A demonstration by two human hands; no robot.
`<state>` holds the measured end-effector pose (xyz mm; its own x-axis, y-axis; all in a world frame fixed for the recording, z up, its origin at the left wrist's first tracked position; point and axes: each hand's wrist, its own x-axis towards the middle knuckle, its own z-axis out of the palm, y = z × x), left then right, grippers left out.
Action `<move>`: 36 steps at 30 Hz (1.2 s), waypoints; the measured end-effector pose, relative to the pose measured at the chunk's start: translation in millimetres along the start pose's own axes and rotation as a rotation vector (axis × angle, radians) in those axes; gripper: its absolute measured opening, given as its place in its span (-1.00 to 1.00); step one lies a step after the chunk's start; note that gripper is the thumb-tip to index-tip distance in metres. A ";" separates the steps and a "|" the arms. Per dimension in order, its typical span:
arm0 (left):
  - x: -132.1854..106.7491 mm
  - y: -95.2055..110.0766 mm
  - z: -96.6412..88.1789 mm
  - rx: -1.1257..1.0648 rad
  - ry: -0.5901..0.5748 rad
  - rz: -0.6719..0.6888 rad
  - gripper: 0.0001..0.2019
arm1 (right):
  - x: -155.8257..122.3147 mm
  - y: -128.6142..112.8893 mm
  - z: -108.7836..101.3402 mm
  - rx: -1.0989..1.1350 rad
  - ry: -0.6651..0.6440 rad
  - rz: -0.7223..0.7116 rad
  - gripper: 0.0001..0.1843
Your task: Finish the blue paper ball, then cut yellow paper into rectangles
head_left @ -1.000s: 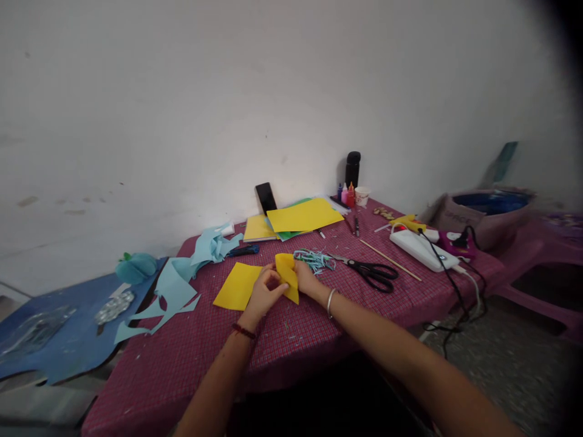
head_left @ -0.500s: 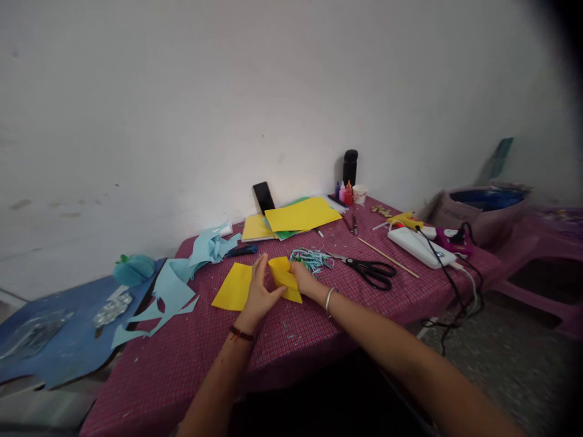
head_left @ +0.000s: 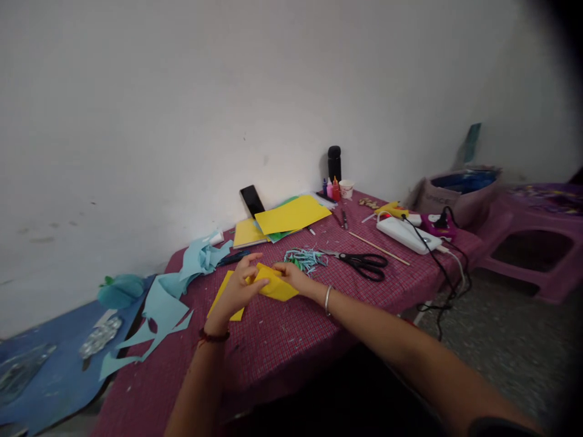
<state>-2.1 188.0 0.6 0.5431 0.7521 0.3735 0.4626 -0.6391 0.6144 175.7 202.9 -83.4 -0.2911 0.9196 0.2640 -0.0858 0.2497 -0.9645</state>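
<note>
A small yellow paper sheet (head_left: 279, 289), bent and curled, is held between both hands just above the tabletop. My left hand (head_left: 237, 292) pinches its left edge, with thumb and fingertips at the paper and some fingers raised. My right hand (head_left: 294, 278) grips the far right side, its fingertips partly hidden behind the sheet. Under my left hand lies another yellow paper piece (head_left: 237, 315), mostly covered. Just beyond my right hand is a heap of blue and green paper shreds (head_left: 310, 260). Black-handled scissors (head_left: 364, 262) rest to its right, blades partly apart.
Light-blue paper scraps (head_left: 166, 303) spread over the left side. Yellow sheets (head_left: 296, 213), a phone (head_left: 252, 201), paint bottles (head_left: 336, 189) and a paper cup (head_left: 347, 189) stand along the wall. A wooden stick (head_left: 380, 249), white power strip (head_left: 407, 235) and black cables (head_left: 449, 297) occupy the right.
The held paper is now curled over further, and my left hand has turned and shifted left over the lower yellow piece. The whole view has swung slightly right.
</note>
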 end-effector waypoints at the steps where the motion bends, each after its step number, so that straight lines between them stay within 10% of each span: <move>1: -0.3 -2.5 1.7 -0.018 -0.010 -0.030 -0.75 | -1.0 -1.8 -0.4 -0.010 0.016 -0.002 -0.82; 19: -32.9 -48.4 13.5 -0.456 -0.194 -0.265 -0.73 | -1.8 -3.9 -10.4 0.108 0.108 0.109 -0.80; 36: -26.8 -27.5 35.4 -0.368 0.177 -0.205 -0.60 | -7.6 -0.8 -7.6 0.509 -0.092 0.295 -0.42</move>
<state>-4.6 179.7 -50.9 0.3232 0.8934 0.3122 0.2503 -0.3988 0.8822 185.2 198.1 -84.6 -0.4514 0.8923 0.0067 -0.4285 -0.2101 -0.8788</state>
